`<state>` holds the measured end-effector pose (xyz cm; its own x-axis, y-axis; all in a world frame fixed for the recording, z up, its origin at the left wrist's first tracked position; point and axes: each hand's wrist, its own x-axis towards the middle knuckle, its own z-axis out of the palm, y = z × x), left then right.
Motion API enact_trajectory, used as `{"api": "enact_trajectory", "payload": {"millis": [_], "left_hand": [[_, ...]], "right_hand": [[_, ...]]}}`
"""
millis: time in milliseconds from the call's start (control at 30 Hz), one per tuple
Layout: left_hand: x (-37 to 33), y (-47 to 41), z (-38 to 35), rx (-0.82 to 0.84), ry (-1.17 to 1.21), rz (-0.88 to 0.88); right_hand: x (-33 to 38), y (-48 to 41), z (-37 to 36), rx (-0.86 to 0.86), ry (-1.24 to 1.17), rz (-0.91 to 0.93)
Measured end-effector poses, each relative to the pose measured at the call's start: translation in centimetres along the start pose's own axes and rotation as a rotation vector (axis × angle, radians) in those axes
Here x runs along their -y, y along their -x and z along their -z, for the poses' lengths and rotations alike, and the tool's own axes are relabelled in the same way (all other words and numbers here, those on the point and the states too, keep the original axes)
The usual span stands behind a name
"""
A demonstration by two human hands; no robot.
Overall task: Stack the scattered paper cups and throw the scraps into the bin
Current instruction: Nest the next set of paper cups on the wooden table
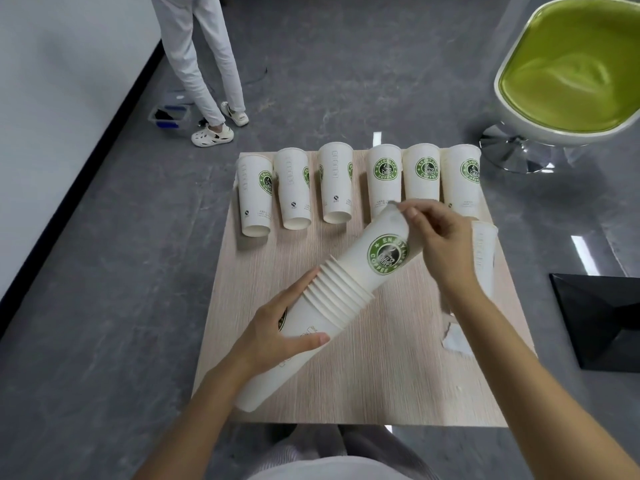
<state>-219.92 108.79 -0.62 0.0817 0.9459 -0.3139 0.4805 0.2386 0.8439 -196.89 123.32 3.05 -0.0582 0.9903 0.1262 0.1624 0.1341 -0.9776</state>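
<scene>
Centre frame: left hand (277,329) grips a stack of white green-logo paper cups (332,296), right hand (440,244) pinches its tip. Seven loose cups (335,183) and white paper scraps (458,341) are left on the pale wood counter (381,382).

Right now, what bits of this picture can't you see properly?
Head view: the lone cup is partly hidden by the right forearm.
Head view: the scraps are blurry and half behind that forearm.
Head view: the left hand covers part of the stack of cups, so the count is unsure.
Head view: the right hand is motion-blurred; its grip is unclear.
Head view: the black object is cut off by the right edge.
</scene>
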Motion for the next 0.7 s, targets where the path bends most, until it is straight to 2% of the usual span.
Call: {"api": "enact_trajectory", "payload": {"millis": [400,700], "left_hand": [[-0.9,0.0,-0.3,-0.010,0.010,-0.035],[-0.8,-0.2,-0.7,-0.004,0.013,-0.037]], "right_hand": [[0.4,5.2,-3.7,0.252,-0.034,-0.073],[0.2,7.0,-4.1,0.211,-0.044,-0.099]]}}
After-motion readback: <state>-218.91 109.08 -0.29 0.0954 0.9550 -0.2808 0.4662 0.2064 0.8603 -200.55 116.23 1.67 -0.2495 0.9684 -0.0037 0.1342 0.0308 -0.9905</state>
